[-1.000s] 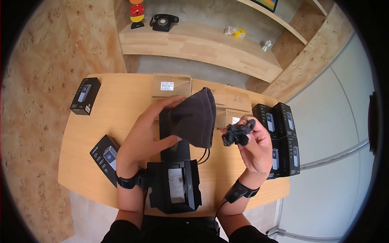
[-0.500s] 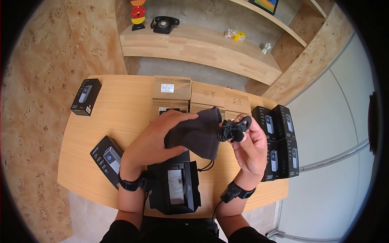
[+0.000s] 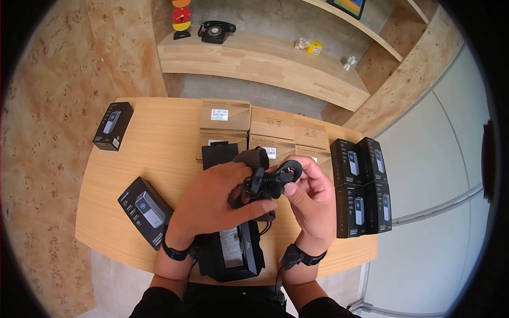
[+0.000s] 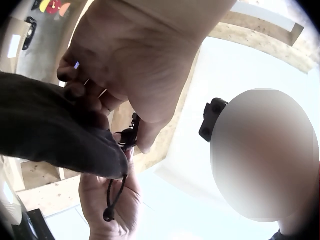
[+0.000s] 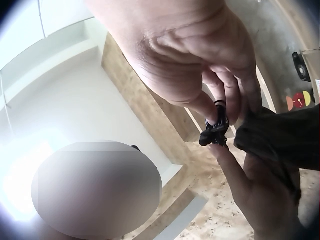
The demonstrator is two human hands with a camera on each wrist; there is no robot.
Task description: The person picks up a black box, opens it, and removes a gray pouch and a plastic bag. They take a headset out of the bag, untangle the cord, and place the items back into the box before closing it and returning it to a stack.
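My left hand [image 3: 209,199] grips a dark grey drawstring pouch [image 4: 50,127], fingers curled round its body. From the pouch's mouth hangs a thin black cord with a toggle [image 4: 108,214]. Between the thumb and fingers of my right hand [image 3: 314,209], a bundled black cable [image 3: 271,183] is pinched right at the pouch's mouth. The left thumb lies just below the bundle in the head view. Under both hands an opened black box [image 3: 233,269] lies on the table, a whitish packet [image 3: 231,248] visible inside.
Several brown cardboard boxes [image 3: 225,115] line the table's back. Black printed boxes [image 3: 352,212] stand in a group on the right. One more black box [image 3: 144,211] lies beside my left forearm, another [image 3: 113,126] at the far left. The wooden table [image 3: 154,132] has a curved edge.
My right hand has moved left with the cable bundle, up to the pouch. The left hand has turned, bringing the pouch's mouth toward the bundle.
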